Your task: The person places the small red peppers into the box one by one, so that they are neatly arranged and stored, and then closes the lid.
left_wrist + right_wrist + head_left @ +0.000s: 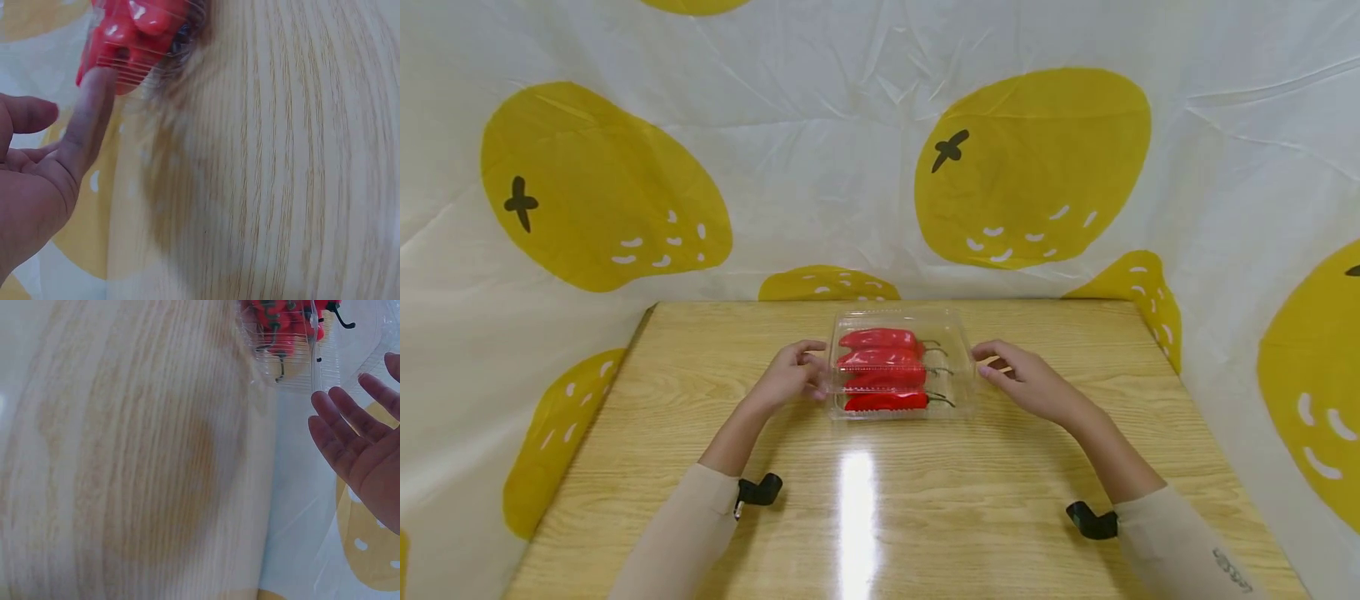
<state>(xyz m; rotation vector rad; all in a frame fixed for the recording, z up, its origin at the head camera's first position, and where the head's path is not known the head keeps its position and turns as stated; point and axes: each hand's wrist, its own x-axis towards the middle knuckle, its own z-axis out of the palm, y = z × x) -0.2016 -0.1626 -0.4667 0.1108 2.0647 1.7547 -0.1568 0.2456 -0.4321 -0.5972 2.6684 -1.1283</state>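
A clear plastic clamshell box (964, 367) lies on the table with several red peppers (883, 358) in it, their dark stems pointing right. My left hand (790, 375) is at the box's left side, fingers loosely bent. In the left wrist view one finger of the left hand (50, 162) reaches up to the box's ridged wall; whether it touches cannot be told. Beside the right side is my right hand (1026, 379). The right wrist view has this right hand (365, 444) with its fingers relaxed and spread near the clear wall, gripping nothing.
The wooden table (970, 500) carries a bright light reflection in front of the box. Behind and beside it hangs a white cloth (820, 192) with large yellow fruit prints. A black wrist mount (760, 490) sits on the left sleeve, another black mount (1092, 522) on the right.
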